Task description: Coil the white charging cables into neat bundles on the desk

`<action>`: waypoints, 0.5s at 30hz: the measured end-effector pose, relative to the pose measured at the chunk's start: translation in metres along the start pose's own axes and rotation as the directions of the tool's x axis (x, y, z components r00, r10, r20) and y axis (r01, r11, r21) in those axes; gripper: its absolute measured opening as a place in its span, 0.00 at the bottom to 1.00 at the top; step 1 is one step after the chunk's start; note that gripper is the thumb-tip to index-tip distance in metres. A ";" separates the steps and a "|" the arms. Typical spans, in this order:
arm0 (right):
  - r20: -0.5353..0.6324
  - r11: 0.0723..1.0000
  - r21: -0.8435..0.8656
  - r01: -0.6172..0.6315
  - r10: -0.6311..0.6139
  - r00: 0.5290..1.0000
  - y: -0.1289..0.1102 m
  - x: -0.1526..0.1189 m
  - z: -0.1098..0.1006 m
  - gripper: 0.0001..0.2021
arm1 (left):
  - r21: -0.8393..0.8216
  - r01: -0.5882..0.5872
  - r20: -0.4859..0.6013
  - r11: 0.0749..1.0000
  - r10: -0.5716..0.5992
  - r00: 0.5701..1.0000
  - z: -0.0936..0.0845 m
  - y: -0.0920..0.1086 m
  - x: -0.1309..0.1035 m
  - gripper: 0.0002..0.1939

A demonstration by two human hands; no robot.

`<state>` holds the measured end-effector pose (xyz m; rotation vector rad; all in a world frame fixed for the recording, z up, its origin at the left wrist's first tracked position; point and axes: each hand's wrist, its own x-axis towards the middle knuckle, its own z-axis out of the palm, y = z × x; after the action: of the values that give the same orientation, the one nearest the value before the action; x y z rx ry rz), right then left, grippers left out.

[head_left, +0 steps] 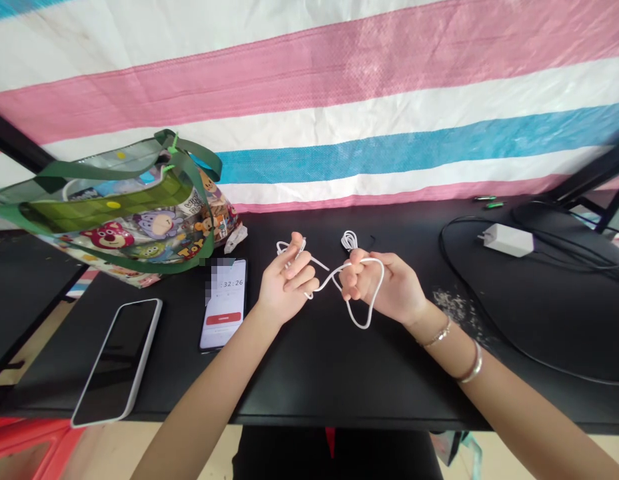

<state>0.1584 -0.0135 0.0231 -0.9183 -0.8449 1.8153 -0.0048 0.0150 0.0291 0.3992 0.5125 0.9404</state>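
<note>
A white cable [372, 310] runs between my two hands above the black table. My left hand [286, 283] is closed round one part of it, and a small loop sticks out by the thumb. My right hand [384, 283] has its fingers curled on the cable, with a larger loop hanging round the fingers and below them. Just behind my right hand lies a coiled white cable [349, 240] on the table; whether it joins the held one I cannot tell.
On the left stand a cartoon-print bag [154, 230], a phone with a lit timer screen [223, 320] and a white-edged dark phone [118, 360]. To the right lie a white charger [508, 240], a black cord [472, 290] and green batteries or similar small items [494, 205]. A striped sheet [339, 127] hangs behind.
</note>
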 end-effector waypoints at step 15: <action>0.077 0.986 -0.145 0.087 -0.076 0.994 0.010 0.007 -0.007 0.08 | 0.317 0.008 0.248 0.948 -0.091 0.964 -0.004 -0.016 0.005 0.08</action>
<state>0.1581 -0.0092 0.0094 -0.9026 -1.0587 1.7415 0.0059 0.0107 0.0164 0.7840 0.4288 0.7428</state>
